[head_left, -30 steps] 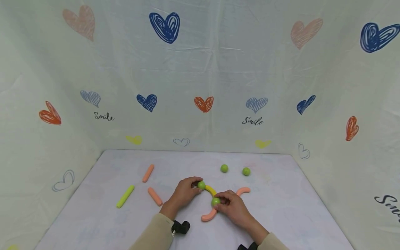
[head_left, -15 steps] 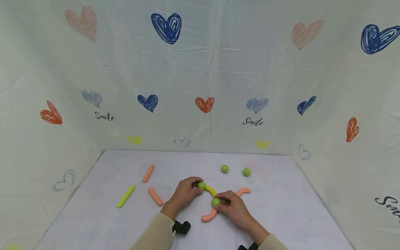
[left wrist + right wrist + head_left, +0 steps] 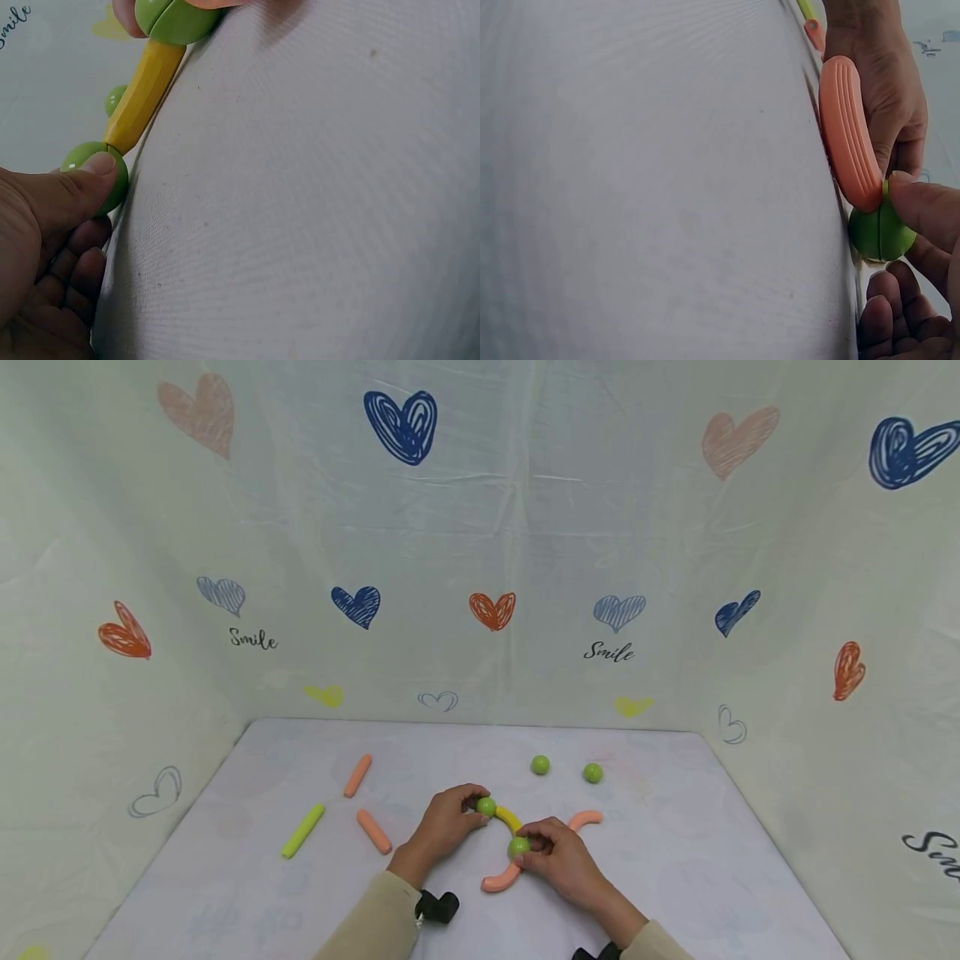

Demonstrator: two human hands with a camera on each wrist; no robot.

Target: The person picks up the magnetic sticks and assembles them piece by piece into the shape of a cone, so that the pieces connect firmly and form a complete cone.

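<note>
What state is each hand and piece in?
Left hand: pinching one green ball
Right hand: pinching another green ball
Yellow piece: curved, touching both held balls
Near orange curve: touching right hand's ball
Far orange curve: partly hidden
Back green balls: loose, apart
Orange sticks: straight, apart
Lime stick: straight, loose

1. In the head view, the backdrop (image 3: 435,535) and tabletop (image 3: 675,860) are lit softly and evenly, with faint glare caught on creases (image 3: 557,478).
2. In the left wrist view, the lower right is dimmed.
3. In the right wrist view, a narrow shadow is cast beside the orange piece (image 3: 847,135).
</note>
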